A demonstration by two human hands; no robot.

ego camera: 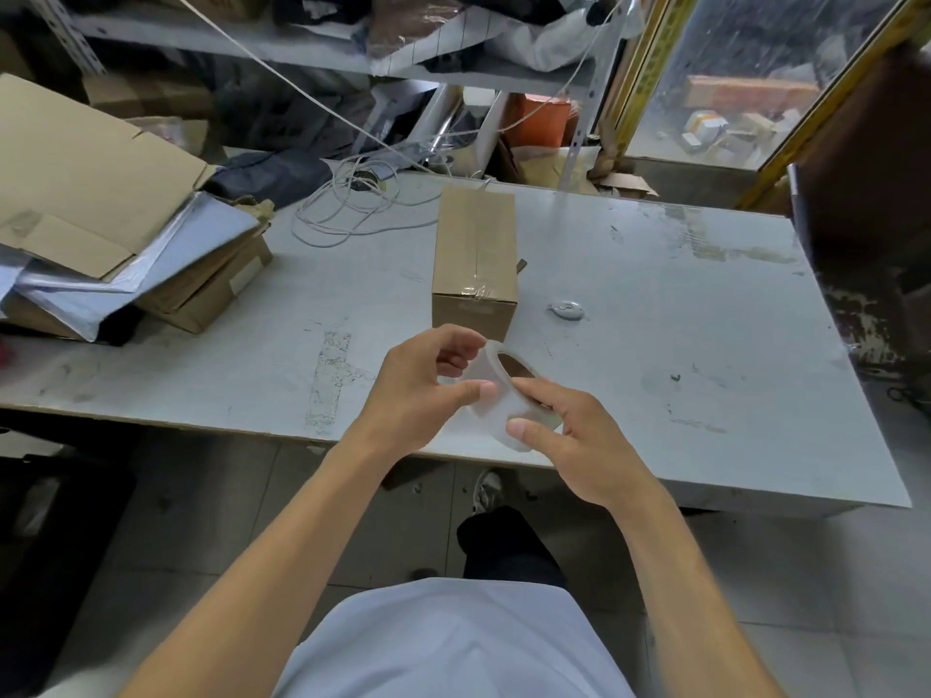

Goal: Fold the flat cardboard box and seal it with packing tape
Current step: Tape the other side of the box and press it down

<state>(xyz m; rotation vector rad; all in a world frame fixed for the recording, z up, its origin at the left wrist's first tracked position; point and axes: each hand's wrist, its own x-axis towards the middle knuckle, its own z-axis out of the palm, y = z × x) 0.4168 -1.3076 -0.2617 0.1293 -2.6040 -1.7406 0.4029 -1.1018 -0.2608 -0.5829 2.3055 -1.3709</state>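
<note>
Straight beyond both hands, the cardboard box [474, 254] is lying lengthwise away (seam already taped), while the left hand [423, 390] and right hand [569, 435] are gripping the tape roll [496, 395].

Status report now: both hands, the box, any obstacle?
Left hand and right hand both hold tape roll. Box folded, top seam taped, standing on table. Nothing between hands and box.

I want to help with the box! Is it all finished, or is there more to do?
Nearly done, it seems. The cardboard box stands folded on the table, with clear tape already along its top seam. Now the left hand and right hand hold the tape roll, seemingly picking at its end. Maybe more tape is coming; the box's other sides are hidden, so I can't tell what's left.
</note>
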